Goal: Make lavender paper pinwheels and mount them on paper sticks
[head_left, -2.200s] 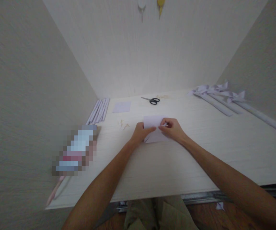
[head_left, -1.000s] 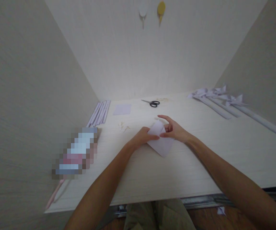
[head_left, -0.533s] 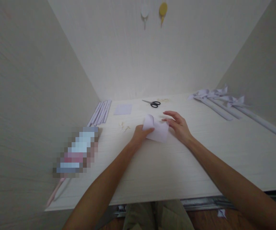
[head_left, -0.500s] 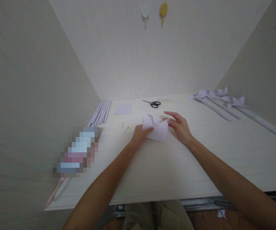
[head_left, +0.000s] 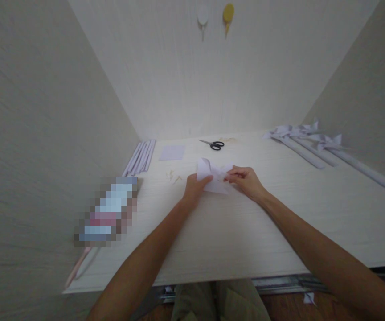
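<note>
A small white piece of paper (head_left: 214, 185) with curled corners is held above the middle of the white tabletop. My left hand (head_left: 195, 188) grips its left side, with the thumb pressed on top over a bent-over corner. From the right, my right hand (head_left: 244, 179) has its fingers pinched together on the paper's right corner, which curls inward. Beyond the hands lie black-handled scissors (head_left: 214, 144). Just left of my left hand are several thin tan bits (head_left: 174, 176), too small to name.
Several rolled white paper sticks (head_left: 141, 156) and a flat paper square (head_left: 172, 152) lie at the back left. A pixelated device (head_left: 112, 209) leans along the left wall. Paper pinwheels on sticks (head_left: 302, 149) rest at the back right, below the side wall.
My right hand has closed its fingers and moved left, folding the paper's right corner inward. My left hand has barely moved and keeps its grip.
</note>
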A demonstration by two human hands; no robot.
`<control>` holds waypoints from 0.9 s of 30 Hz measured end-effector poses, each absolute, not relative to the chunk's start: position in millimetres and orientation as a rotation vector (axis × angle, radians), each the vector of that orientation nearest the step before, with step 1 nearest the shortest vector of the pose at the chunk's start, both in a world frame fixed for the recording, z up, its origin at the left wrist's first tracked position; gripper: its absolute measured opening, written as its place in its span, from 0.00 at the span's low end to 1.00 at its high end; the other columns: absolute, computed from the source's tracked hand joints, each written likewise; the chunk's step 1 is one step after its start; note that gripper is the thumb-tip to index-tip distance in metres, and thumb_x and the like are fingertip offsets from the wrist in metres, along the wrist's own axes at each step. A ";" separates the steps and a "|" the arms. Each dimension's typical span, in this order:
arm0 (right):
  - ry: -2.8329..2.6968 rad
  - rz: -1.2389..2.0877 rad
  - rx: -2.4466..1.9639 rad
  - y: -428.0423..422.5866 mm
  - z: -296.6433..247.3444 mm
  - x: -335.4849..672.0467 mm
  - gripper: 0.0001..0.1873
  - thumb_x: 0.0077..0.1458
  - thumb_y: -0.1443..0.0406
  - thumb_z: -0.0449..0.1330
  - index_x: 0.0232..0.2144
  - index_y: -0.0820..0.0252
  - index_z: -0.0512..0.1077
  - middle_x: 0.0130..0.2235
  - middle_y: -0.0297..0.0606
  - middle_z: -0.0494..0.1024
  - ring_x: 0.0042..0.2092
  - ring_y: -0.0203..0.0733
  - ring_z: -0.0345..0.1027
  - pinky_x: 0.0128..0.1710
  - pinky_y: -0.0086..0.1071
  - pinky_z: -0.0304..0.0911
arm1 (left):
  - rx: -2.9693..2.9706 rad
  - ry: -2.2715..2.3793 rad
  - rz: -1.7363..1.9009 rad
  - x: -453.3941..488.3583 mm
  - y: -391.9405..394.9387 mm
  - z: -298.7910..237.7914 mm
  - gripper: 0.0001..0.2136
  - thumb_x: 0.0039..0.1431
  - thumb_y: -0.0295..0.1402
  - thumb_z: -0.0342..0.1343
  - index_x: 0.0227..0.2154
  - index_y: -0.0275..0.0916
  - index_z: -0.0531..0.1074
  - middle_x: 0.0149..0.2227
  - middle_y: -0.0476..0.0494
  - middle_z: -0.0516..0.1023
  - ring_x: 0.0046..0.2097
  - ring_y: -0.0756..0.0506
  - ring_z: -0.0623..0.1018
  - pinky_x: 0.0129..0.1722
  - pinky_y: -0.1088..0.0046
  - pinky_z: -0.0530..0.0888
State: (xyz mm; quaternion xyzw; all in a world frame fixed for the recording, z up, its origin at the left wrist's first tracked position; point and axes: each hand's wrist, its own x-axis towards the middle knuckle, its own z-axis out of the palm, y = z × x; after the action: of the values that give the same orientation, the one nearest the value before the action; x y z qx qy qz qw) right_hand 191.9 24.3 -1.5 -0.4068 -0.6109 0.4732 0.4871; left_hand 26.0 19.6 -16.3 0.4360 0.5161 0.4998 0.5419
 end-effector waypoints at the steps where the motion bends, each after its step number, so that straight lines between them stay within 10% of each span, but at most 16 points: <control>1: -1.494 1.130 -1.010 24.1 -1.3 191.2 0.07 0.37 0.62 0.63 0.18 0.62 0.73 0.22 0.33 0.70 0.24 0.31 0.60 0.25 0.28 0.56 | 1.051 1.233 1.182 26.0 19.6 -16.4 0.12 0.38 0.35 0.59 0.25 0.31 0.71 0.23 0.43 0.74 0.26 0.48 0.72 0.26 0.73 0.67; 27: -1.507 0.987 -1.326 20.6 -5.5 180.2 0.16 0.37 0.55 0.61 0.17 0.64 0.67 0.15 0.29 0.63 0.17 0.28 0.51 0.16 0.25 0.45 | 1.230 1.348 1.084 31.4 12.3 -6.1 0.09 0.38 0.35 0.57 0.21 0.32 0.71 0.20 0.47 0.71 0.23 0.50 0.68 0.23 0.76 0.63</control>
State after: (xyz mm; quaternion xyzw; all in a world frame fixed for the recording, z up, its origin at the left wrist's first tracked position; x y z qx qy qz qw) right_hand 180.2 20.6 -5.5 -0.5332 -0.6058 0.3969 0.4372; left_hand 31.4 12.3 -6.1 0.5060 0.5546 0.4456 0.4877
